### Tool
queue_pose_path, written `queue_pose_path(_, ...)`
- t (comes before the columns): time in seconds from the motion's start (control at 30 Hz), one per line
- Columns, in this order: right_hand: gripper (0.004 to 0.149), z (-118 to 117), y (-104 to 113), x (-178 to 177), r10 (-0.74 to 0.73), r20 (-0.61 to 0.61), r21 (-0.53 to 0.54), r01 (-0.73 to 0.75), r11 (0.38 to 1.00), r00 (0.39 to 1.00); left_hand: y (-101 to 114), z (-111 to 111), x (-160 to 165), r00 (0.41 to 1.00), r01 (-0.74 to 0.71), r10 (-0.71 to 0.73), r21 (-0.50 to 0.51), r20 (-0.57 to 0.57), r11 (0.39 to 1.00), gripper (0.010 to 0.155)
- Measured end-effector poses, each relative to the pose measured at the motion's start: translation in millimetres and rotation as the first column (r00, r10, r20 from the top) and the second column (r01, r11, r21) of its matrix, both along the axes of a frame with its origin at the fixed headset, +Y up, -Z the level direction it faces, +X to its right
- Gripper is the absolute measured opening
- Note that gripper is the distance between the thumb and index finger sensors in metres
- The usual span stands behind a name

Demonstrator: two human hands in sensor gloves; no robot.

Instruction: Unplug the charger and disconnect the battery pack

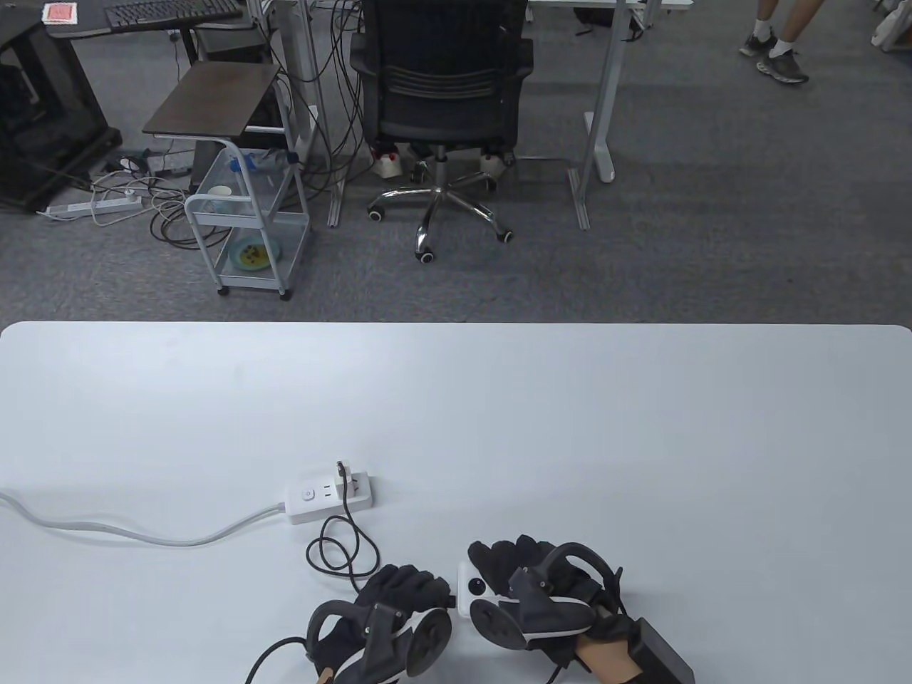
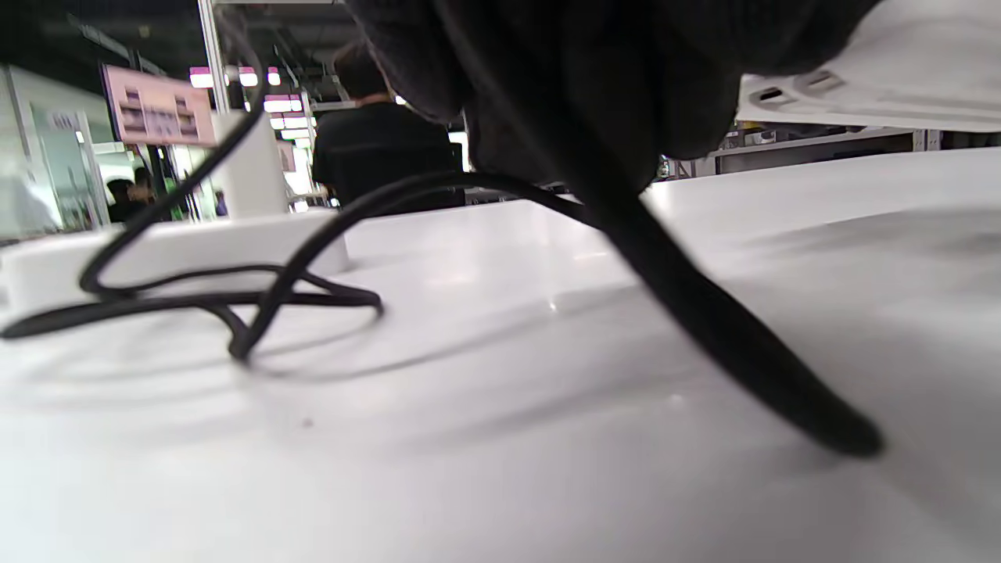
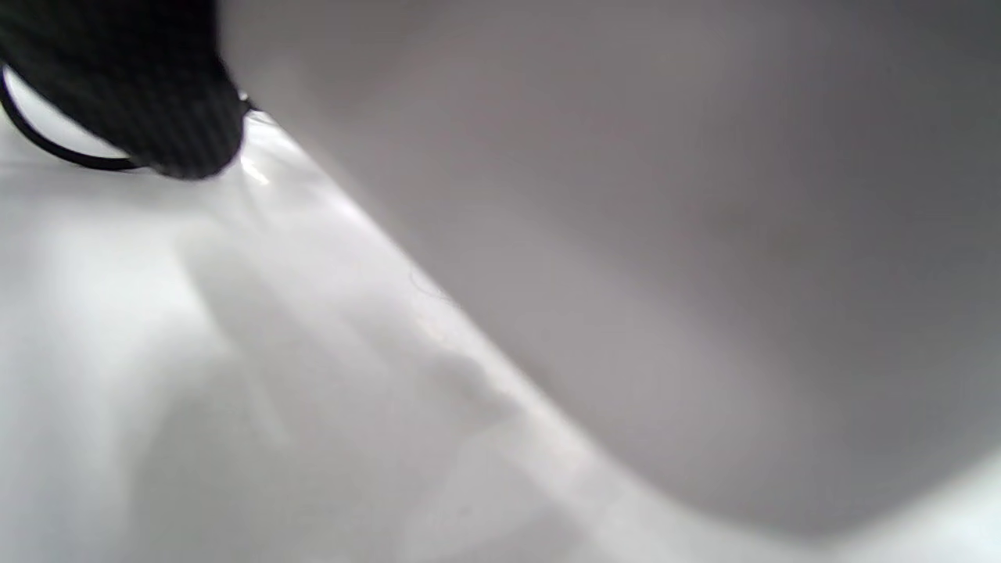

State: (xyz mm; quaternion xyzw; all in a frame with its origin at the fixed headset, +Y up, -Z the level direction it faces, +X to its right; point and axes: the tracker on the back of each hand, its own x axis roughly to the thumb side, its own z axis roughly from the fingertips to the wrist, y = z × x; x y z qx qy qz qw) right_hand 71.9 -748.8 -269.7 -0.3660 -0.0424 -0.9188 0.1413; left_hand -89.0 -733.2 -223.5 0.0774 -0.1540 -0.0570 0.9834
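A white power strip [image 1: 320,494] lies on the table with a white charger [image 1: 354,476] plugged into its right end. A black cable [image 1: 340,550] runs from the charger, loops, and goes under my left hand [image 1: 427,590]. A white battery pack [image 1: 473,588] lies between my hands. My right hand [image 1: 499,559] lies over the pack and holds it. In the left wrist view the cable [image 2: 258,301] comes out from under my gloved fingers [image 2: 547,86], with the strip [image 2: 172,250] behind and the pack [image 2: 891,70] at the top right. The right wrist view is blurred, filled by the pack's grey side [image 3: 665,234].
The strip's grey mains cord [image 1: 128,531] trails off the table's left edge. The table's far edge [image 1: 456,325] borders carpet, where an office chair [image 1: 442,107] and a small cart [image 1: 242,214] stand beyond. A person's feet [image 1: 776,57] show at far right.
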Motion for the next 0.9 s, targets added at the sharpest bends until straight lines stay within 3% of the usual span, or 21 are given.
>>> queue_pose_path(0.33,0.107,2,5,1,-0.010,0.000,0.023,0.010,1.000,1.000,4,-1,-1,0.999,-0.049,0.049,-0.017,-0.004,0.999,0.047)
queue_pose_path(0.47,0.108,-1,5,4,-0.024,-0.002,0.017,0.024,1.000,1.000,7,5,1,1.000,0.010,-0.011,0.069,0.005,0.998,0.047)
queue_pose_path(0.57,0.107,3,7,10,0.018,-0.006,0.070,-0.018,0.997,1.000,7,0,-10,0.999,0.034,-0.034,0.059,-0.012,0.998,0.047)
queue_pose_path(0.63,0.107,-1,9,14,0.000,0.026,0.040,-0.001,0.999,1.000,7,-1,-19,0.999,-0.032,0.033,0.049,-0.002,0.998,0.047)
queue_pose_path(0.9,0.106,-5,10,26,0.023,0.062,0.046,-0.026,0.999,0.998,9,0,-21,0.999,-0.015,0.017,0.054,-0.036,0.998,0.047)
